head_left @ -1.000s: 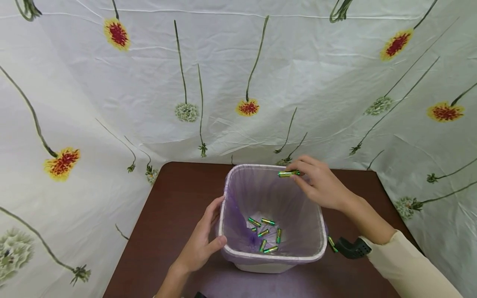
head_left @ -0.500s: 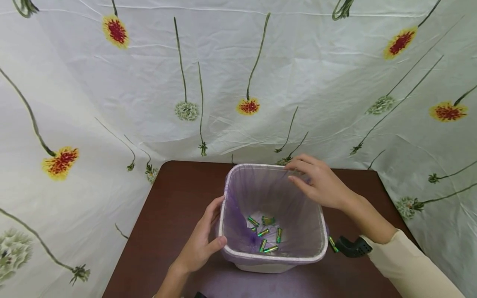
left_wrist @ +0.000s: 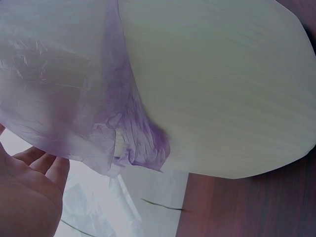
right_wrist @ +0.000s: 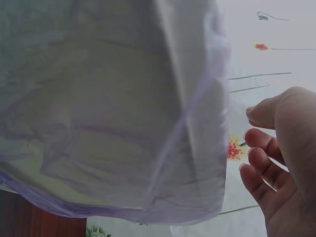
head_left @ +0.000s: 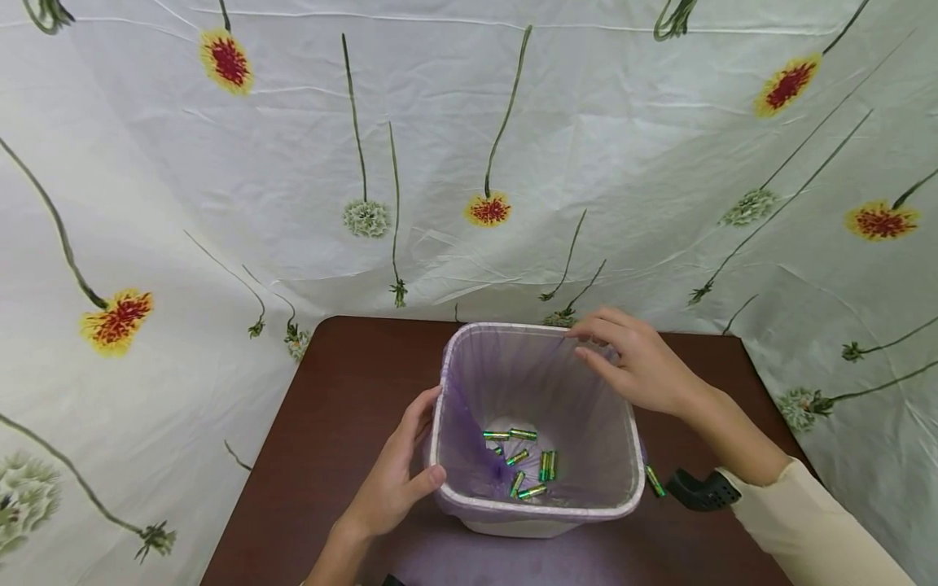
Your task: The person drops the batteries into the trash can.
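Note:
A white trash bin (head_left: 513, 527) with a thin purple bag liner (head_left: 469, 407) folded over its rim stands on the table. My left hand (head_left: 396, 464) holds the bin at its left side, fingers along the outer wall and thumb at the front left corner. In the left wrist view the fingers (left_wrist: 58, 170) meet the liner-covered edge. Several green and gold batteries (head_left: 532, 491) lie scattered on the bin's floor. Over the far right part of the rim hovers my right hand (head_left: 633, 362), with fingers and thumb apart and nothing between them; the right wrist view shows the same hand (right_wrist: 291, 148).
One more battery (head_left: 655, 481) lies on the dark brown table (head_left: 352, 374), right of the bin and near the black wrist strap (head_left: 703, 491). A white flowered cloth (head_left: 440, 146) hangs behind and on both sides of the table.
My right hand let go of a battery, which dropped into the bin. Some batteries on the bin's floor shifted. The right hand has drawn slightly right; the left stays put.

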`<action>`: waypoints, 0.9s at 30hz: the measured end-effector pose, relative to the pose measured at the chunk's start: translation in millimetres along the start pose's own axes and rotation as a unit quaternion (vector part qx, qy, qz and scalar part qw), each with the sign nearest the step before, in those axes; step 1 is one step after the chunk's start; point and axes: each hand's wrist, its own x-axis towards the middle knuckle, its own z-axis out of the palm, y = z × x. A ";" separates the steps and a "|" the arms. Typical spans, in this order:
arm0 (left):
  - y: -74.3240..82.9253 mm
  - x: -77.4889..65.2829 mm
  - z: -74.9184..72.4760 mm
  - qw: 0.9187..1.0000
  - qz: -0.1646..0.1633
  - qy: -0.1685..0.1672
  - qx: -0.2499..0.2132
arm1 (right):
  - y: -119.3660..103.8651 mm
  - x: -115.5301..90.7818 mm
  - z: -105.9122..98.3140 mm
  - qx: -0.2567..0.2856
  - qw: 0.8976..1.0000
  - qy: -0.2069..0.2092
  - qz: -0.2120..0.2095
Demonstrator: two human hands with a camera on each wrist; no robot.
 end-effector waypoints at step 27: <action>0.9 -0.1 1.3 1.000 -0.001 0.002 0.002 | 12.0 -47.1 -22.9 -0.035 0.997 0.025 0.070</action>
